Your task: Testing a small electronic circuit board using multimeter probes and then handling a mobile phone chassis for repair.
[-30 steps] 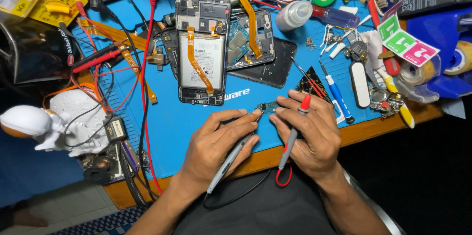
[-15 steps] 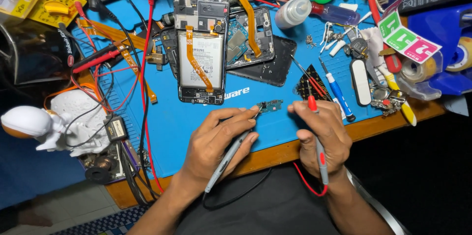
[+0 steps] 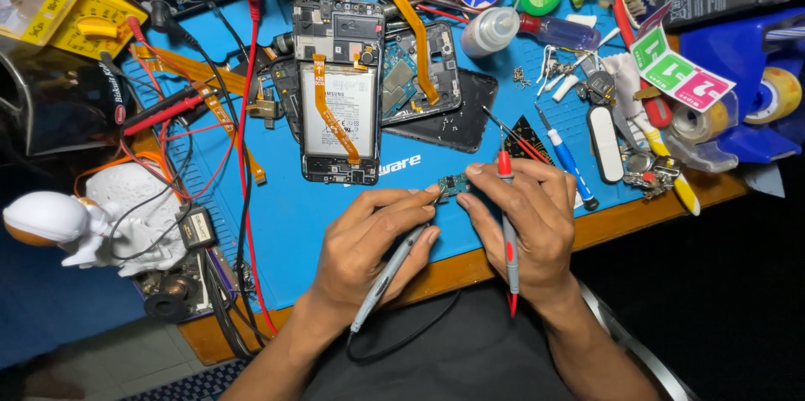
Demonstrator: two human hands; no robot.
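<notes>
Pinching small circuit board (image 3: 454, 185) between fingertips of both hands, just above blue mat (image 3: 293, 225), near opened phone (image 3: 339, 91). My left hand (image 3: 377, 237) closed round grey probe (image 3: 387, 277). My right hand (image 3: 528, 216) has swung red probe (image 3: 506, 229) from tip-on-board to lying back along palm, fingers wrapped round it. Judging probing paused, repositioning board.

Bright, even overhead light on the blue mat (image 3: 285, 216); colours saturated, focus sharp at centre. Short soft shadows under both hands. Slight glare on the white figurine (image 3: 50, 221) at 9 o'clock. Frame falls to near-black at 4–5 o'clock. Mild wide-angle bend at edges.
</notes>
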